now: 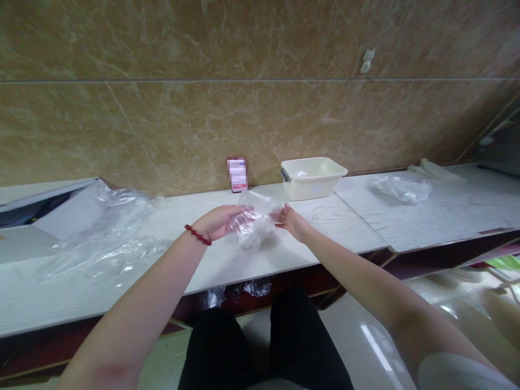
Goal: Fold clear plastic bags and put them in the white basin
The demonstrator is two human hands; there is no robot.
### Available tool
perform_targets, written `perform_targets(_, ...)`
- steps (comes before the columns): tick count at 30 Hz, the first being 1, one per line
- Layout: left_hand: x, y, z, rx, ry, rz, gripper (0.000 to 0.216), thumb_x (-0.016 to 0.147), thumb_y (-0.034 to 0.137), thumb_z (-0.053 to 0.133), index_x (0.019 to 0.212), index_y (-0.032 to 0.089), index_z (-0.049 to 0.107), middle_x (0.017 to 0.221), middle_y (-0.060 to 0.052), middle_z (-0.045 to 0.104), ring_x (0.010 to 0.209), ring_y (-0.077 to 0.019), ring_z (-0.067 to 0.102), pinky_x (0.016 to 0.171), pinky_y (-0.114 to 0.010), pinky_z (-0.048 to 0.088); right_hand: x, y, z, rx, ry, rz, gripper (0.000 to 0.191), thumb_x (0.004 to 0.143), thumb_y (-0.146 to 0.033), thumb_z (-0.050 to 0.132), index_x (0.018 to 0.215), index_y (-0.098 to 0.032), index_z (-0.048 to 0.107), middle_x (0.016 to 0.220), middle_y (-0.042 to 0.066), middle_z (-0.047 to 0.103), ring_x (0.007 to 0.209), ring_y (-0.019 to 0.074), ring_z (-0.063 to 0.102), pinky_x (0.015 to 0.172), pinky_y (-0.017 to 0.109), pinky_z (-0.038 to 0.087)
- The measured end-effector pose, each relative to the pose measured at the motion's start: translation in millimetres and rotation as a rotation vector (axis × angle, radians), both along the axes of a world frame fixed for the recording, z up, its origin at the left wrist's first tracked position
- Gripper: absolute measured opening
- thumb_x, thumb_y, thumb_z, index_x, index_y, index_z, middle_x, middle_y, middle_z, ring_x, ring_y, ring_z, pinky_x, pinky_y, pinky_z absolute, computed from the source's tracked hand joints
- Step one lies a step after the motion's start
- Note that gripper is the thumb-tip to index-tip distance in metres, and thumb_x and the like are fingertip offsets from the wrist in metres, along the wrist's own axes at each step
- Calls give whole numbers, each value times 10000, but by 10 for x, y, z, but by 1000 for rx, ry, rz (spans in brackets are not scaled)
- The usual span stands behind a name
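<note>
A small clear plastic bag [257, 218] hangs just above the white shelf top [227, 254], held between both hands. My left hand [219, 221], with a red bead bracelet at the wrist, has its fingers closed on the bag's left side. My right hand [291, 221] pinches the bag's right edge. The bag is crumpled and see-through; I cannot tell if anything is inside it.
A cream plastic tub [312, 176] stands at the back by the brown tiled wall, with a small upright box [237, 174] to its left. Loose clear plastic sheets [109, 233] lie at the left. Another crumpled clear bag [400, 188] lies on the right.
</note>
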State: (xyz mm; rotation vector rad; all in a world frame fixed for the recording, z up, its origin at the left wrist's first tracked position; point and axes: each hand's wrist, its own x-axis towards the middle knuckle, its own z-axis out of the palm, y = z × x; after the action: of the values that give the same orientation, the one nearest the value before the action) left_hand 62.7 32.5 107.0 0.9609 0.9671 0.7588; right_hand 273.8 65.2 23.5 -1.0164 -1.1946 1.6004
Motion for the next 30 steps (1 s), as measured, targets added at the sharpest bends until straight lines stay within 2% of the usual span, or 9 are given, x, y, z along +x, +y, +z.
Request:
perform_targets(3, -120, 132, -49, -58, -123, 57, 234, 771, 112, 435, 956, 72, 571, 928, -127, 617, 859, -186, 583, 750, -308, 470, -68, 54, 98, -121, 96, 117, 552, 796, -564, 172, 973, -152, 495, 1043, 110, 556, 874, 165, 559, 782, 343, 422)
perform_targets(6, -256, 281, -190, -69, -222, 101, 246, 778, 113, 419, 975, 82, 563, 998, -122, 599, 930, -202, 558, 786, -335, 466, -165, 161, 157, -181, 114, 223, 549, 790, -577, 186, 975, -160, 492, 1023, 96, 566, 848, 171, 577, 759, 351, 439)
perform_targets(9, -374, 423, -370, -88, -286, 147, 246, 779, 113, 414, 976, 104, 561, 1023, -109, 593, 942, -199, 554, 797, -339, 464, -305, 342, 144, -213, 110, 317, 463, 814, -519, 243, 954, -165, 508, 987, 75, 584, 816, 153, 590, 738, 325, 453)
perform_targets(13, -490, 599, -637, -136, -311, 207, 233, 785, 111, 397, 939, 109, 572, 939, -85, 625, 864, -169, 588, 776, -304, 472, -515, 616, 45, -219, 53, 381, 243, 772, -352, 486, 906, -157, 541, 935, 69, 605, 749, 130, 605, 674, 262, 476)
perform_targets(16, -560, 724, -851, -154, -297, 252, 228, 794, 117, 382, 912, 106, 576, 880, -75, 637, 817, -152, 600, 770, -288, 471, -628, 769, -64, -244, -27, 381, 181, 700, -254, 596, 840, -141, 568, 883, 64, 615, 693, 119, 608, 613, 224, 485)
perform_targets(21, -652, 877, -1121, -154, -265, 272, 203, 793, 134, 409, 912, 105, 571, 806, -65, 647, 765, -139, 609, 741, -264, 476, -669, 916, -252, -262, -49, 379, 150, 682, -224, 618, 789, -127, 577, 778, 40, 616, 649, 87, 597, 572, 172, 481)
perform_targets(25, -670, 929, -1183, -145, -255, 209, 196, 779, 152, 448, 925, 116, 574, 834, -68, 648, 767, -145, 609, 743, -261, 475, -670, 953, -328, -218, -76, 367, 155, 675, -242, 623, 761, -127, 567, 741, 37, 610, 631, 91, 594, 566, 186, 489)
perform_targets(30, -668, 937, -1192, -123, -289, 175, 264, 763, 120, 451, 1010, 128, 542, 924, -81, 632, 851, -161, 592, 770, -265, 464, -688, 940, -323, -205, -99, 255, 135, 681, -210, 609, 787, -159, 543, 676, 7, 602, 591, 98, 597, 482, 167, 466)
